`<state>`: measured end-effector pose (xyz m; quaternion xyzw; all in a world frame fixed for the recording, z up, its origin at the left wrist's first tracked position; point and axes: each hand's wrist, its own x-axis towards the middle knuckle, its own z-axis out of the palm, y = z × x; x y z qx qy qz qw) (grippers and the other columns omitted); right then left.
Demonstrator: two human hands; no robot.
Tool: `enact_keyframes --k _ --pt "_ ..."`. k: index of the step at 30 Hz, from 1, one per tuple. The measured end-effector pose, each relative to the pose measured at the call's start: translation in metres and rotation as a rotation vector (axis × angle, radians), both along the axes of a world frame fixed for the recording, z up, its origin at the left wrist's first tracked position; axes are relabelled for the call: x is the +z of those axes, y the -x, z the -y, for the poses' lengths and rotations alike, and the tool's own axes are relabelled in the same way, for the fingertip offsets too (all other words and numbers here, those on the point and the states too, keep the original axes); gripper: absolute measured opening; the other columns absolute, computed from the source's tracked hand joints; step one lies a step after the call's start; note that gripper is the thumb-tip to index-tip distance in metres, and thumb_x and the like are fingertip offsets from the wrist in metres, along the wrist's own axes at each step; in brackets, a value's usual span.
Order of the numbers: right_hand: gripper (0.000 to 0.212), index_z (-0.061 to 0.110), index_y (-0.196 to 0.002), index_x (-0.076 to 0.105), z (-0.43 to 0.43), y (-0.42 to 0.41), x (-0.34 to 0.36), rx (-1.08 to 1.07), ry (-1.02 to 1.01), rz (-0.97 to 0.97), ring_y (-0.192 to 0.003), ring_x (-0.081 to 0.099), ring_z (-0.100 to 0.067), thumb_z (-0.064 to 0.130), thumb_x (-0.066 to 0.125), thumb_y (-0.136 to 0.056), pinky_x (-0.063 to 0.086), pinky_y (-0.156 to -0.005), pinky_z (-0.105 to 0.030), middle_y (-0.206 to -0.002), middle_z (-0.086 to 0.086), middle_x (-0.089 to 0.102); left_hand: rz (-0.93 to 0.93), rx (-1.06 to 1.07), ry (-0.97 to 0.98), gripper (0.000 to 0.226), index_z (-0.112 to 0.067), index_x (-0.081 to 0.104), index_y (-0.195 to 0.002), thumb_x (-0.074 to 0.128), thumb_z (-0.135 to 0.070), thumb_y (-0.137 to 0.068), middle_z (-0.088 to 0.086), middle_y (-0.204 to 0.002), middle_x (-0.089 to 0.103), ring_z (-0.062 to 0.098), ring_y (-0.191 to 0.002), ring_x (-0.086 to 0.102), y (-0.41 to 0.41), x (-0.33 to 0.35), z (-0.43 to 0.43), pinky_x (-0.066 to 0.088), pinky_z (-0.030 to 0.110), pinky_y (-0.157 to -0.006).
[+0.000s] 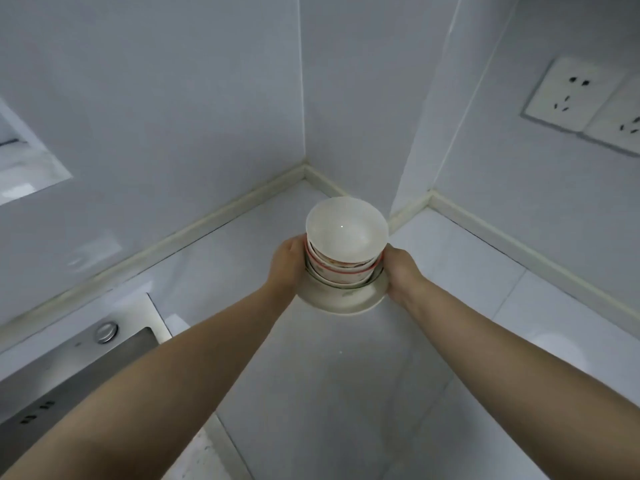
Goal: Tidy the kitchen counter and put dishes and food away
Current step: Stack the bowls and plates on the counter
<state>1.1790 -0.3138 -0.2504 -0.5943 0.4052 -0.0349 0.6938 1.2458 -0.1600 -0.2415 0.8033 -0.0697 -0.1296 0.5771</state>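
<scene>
Bowl stack held at counter corner
Your left hand [289, 263] and right hand [398, 270] clasp opposite sides of the upright bowl stack [344, 258]; keep its axis vertical.

Steel sink [69, 386] sat near left, round silver knob [106, 332] on its far edge. White wall sockets [588, 105] were far right, side by side on grey wall [173, 98]. Cream strip [194, 230] ran along wall bottom.
</scene>
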Motion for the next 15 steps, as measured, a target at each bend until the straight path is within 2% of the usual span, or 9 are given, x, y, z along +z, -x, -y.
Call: enact_keyframes --k 2,5,9,11,13,15 --pt "0.028 0.014 -0.078 0.066 0.001 -0.017 -0.008 -0.022 -0.040 0.010 -0.099 0.064 -0.027 0.029 0.049 -0.095 0.047 -0.100 -0.043 -0.089 -0.005 0.069 -0.003 -0.009 -0.014 0.034 -0.016 0.060 -0.084 0.031 -0.006 -0.098 0.005 -0.091 0.061 0.015 -0.085 0.051 -0.017 -0.008 0.003 0.037 0.023 -0.066" --pt "0.026 0.015 -0.077 0.067 0.003 -0.048 -0.018 -0.054 -0.098 0.016 -0.094 0.064 -0.025 0.025 0.051 -0.095 0.047 -0.100 -0.043 -0.084 -0.003 0.069 -0.027 0.006 -0.014 0.034 -0.017 0.060 -0.081 0.033 -0.007 -0.097 0.006 -0.091 0.062 0.014 -0.086 0.050 -0.045 -0.023 0.007 0.033 0.023 -0.072" --pt "0.022 0.020 -0.082 0.068 0.007 -0.091 -0.032 -0.041 -0.092 0.039 -0.101 0.064 -0.024 0.029 0.053 -0.094 0.046 -0.101 -0.043 -0.096 -0.004 0.070 -0.039 0.015 -0.016 0.034 -0.017 0.066 -0.093 0.033 -0.020 -0.098 -0.001 -0.094 0.061 0.015 -0.091 0.055 -0.084 -0.052 0.012 0.035 0.021 -0.075" --pt "0.022 0.019 -0.082 0.068 0.011 -0.107 -0.039 -0.040 -0.093 0.026 -0.100 0.063 -0.024 0.029 0.052 -0.094 0.046 -0.101 -0.042 -0.097 -0.004 0.070 -0.011 0.030 -0.013 0.037 -0.011 0.068 -0.098 0.032 -0.022 -0.098 0.002 -0.095 0.063 0.014 -0.088 0.053 -0.098 -0.062 0.015 0.038 0.016 -0.071" --pt "0.021 0.017 -0.081 0.068 0.012 -0.123 -0.045 -0.046 -0.121 0.018 -0.097 0.063 -0.023 0.024 0.052 -0.094 0.047 -0.099 -0.040 -0.093 -0.004 0.069 0.004 0.061 -0.016 0.032 -0.014 0.063 -0.093 0.032 -0.017 -0.100 0.002 -0.092 0.061 0.014 -0.085 0.050 -0.111 -0.070 0.017 0.038 0.004 -0.060" --pt "0.018 0.014 -0.084 0.068 0.013 -0.138 -0.052 -0.051 -0.141 0.025 -0.097 0.063 -0.025 0.019 0.053 -0.094 0.048 -0.098 -0.039 -0.098 -0.007 0.069 -0.022 0.090 0.006 0.028 -0.016 0.060 -0.089 0.033 -0.015 -0.099 -0.003 -0.088 0.059 0.013 -0.084 0.051 -0.123 -0.075 0.019 0.040 0.008 -0.064"
